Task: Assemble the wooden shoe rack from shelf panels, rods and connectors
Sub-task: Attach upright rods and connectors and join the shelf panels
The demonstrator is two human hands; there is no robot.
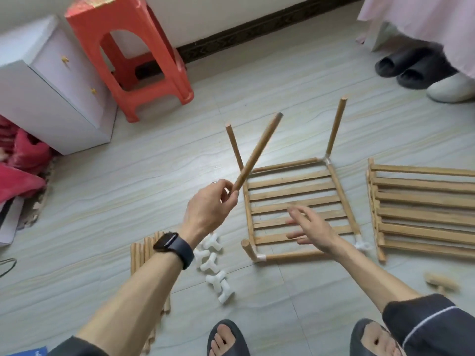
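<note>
- The shelf panel (295,209), a frame of wooden slats, lies flat on the tiled floor (154,163) at centre right of the frame.
- Three upright rods (335,127) stand at its upper-right, upper-left and lower-left corners. White corner connectors (261,258) show at the lower-left, upper-right and lower-right corners.
- The left hand (208,209), at centre frame, pinches the lower end of a loose rod (257,152) between thumb and fingers. The rod slants up to the right and crosses in front of the upper-left upright.
- The right hand (312,224) is over the panel's lower slats, fingers spread and holding nothing. It is blurred, so contact with the slats cannot be told.
- A pile of spare connectors (213,265) lies left of the panel, with a bundle of rods (144,255) further left under the left forearm.
- More slatted panels (421,214) lie stacked at the right edge.
- A dark watch (173,246) is on the left wrist.
- A red stool (133,52) and a white cabinet (51,93) stand at upper left.
- Dark slippers (411,68) sit at upper right.
</note>
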